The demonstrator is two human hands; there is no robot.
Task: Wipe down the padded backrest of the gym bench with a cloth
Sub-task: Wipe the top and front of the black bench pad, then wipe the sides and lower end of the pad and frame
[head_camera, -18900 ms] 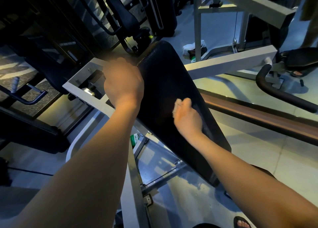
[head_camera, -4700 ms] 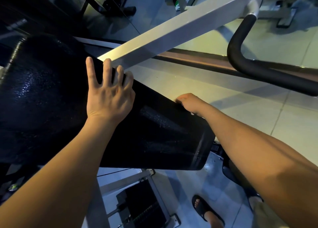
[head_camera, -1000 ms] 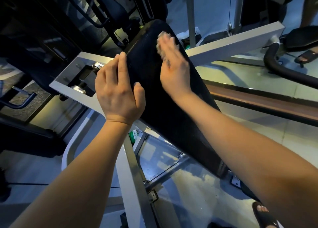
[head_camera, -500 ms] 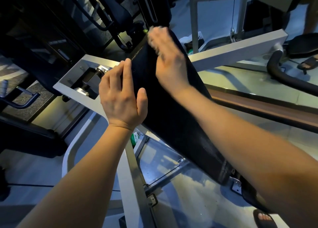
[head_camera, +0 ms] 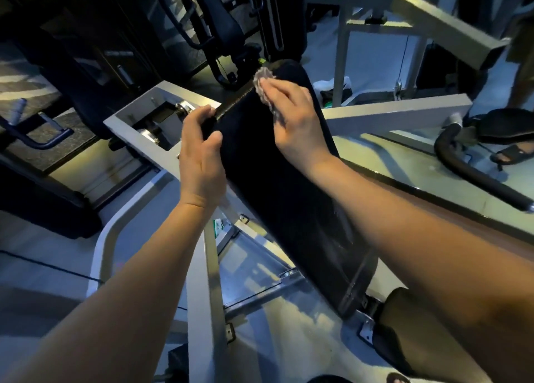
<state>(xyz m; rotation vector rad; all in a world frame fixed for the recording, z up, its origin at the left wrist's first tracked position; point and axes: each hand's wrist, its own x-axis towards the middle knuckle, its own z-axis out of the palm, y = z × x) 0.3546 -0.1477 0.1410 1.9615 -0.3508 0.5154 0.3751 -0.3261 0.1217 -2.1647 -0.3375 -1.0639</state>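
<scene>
Two risks: losing cloth (head_camera: 261, 79) off top corner of backrest (head_camera: 289, 209) from under flat, open right grip (head_camera: 291, 116); skipping edge strip hidden by left grip (head_camera: 202, 157) clamped round its left side.

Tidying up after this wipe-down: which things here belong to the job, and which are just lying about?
In the job: backrest; cloth under the right hand; left hand gripping the backrest's edge.
Lying about: black curved handle; white bundle on the floor.
</scene>
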